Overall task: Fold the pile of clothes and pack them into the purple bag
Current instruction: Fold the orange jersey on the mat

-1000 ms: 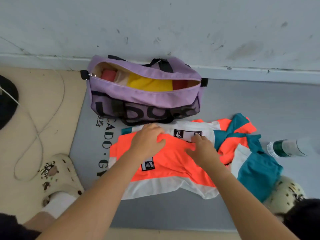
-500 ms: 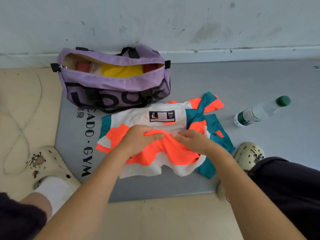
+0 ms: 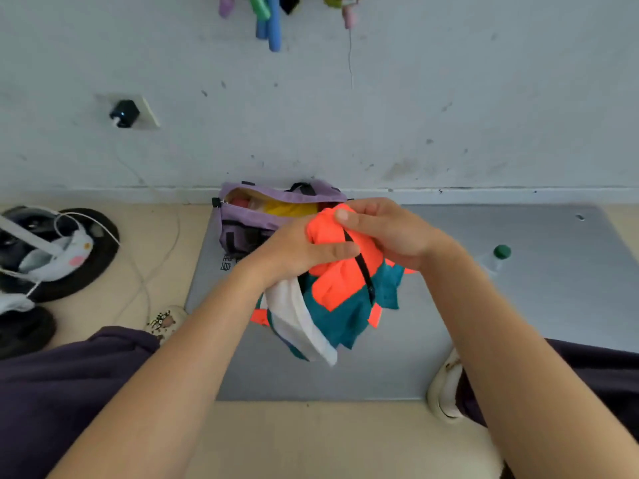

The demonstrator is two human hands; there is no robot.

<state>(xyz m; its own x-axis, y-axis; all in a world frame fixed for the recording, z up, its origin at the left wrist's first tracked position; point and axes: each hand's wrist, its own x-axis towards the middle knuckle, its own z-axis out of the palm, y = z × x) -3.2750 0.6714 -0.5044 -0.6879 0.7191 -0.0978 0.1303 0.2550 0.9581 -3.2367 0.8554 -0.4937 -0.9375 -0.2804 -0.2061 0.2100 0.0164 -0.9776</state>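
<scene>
Orange, teal and white garment (image 3: 345,288) bunched in both your hands above the grey mat (image 3: 518,305).
Open mat lies to your right up to the green-capped bottle (image 3: 499,254); the purple bag (image 3: 256,216) gapes unzipped against the wall just behind. Your left hand (image 3: 304,252) and right hand (image 3: 383,229) each curl round the cloth; mat lettering is mostly hidden, unreadable.

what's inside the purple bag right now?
Through the purple bag's open top: yellow fabric and something red or pink. The hands and the orange garment cover its right end; deeper contents are hidden.
</scene>
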